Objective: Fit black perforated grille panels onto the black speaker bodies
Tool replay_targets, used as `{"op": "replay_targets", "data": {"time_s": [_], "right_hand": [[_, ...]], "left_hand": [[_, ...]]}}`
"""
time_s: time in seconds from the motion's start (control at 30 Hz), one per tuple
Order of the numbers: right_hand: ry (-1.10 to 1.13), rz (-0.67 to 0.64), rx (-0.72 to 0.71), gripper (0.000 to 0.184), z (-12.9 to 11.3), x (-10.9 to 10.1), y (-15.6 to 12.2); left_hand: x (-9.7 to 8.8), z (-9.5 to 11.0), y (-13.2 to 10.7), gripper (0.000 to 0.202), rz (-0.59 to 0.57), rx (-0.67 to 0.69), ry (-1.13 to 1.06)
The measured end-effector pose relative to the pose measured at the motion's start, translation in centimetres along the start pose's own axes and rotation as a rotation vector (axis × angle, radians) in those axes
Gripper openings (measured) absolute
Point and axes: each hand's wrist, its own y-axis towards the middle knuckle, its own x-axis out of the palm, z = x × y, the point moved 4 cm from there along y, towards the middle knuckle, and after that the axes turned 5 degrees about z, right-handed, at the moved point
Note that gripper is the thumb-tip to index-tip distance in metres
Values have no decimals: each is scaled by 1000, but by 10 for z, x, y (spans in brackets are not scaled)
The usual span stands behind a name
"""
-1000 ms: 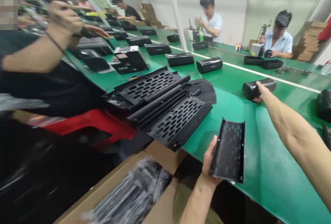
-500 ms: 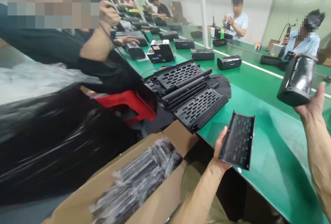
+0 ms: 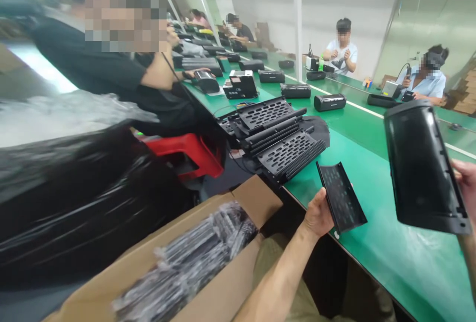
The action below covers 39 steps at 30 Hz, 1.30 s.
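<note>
My left hand (image 3: 319, 215) grips a black perforated grille panel (image 3: 340, 197) by its lower edge, tilted over the near edge of the green table (image 3: 375, 247). At the right, my right hand (image 3: 466, 183) holds a black speaker housing (image 3: 422, 166) lifted above the table, its open end turned toward me. A stack of the same black grille panels (image 3: 277, 136) lies on the table just beyond my left hand.
A cardboard box (image 3: 208, 287) with bagged black parts stands below left of the table. A person in a black top sits on a red stool (image 3: 186, 151) to my left. Black speaker units (image 3: 329, 101) line the table; other people work across it.
My right hand has picked the speaker housing off the table and brought it close to me. My left hand has turned the grille panel more edge-on. The view has swung left.
</note>
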Motion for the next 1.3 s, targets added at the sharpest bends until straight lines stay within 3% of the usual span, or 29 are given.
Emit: {"op": "replay_targets", "data": {"time_s": [0.1,0.2,0.3,0.4,0.9,1.07,1.17,1.3], "right_hand": [[-457,-21,54,74,0,14,-8],[-868,-131,-110,92,4,42,-12],[-1102,-238,-273,88,13,63,-17],[-1208,-289,-336,85,21,67,-21],[-1301,-344,-382,82,37,66,-24],[-1236,-407,-347,87,35,64,-18],[-1117,-290,-433,87,38,49,-26],[-953,-48,-547,110,65,28,-37]], "left_hand": [[9,-9,0,63,-33,43,40],[21,-19,0,57,-45,78,89],[35,-25,-1,63,-61,121,128],[47,-28,-1,72,-77,135,156],[64,-29,3,94,-95,155,198],[64,-26,4,98,-21,198,159],[61,-18,7,99,65,263,139],[54,-13,19,104,184,324,106]]}}
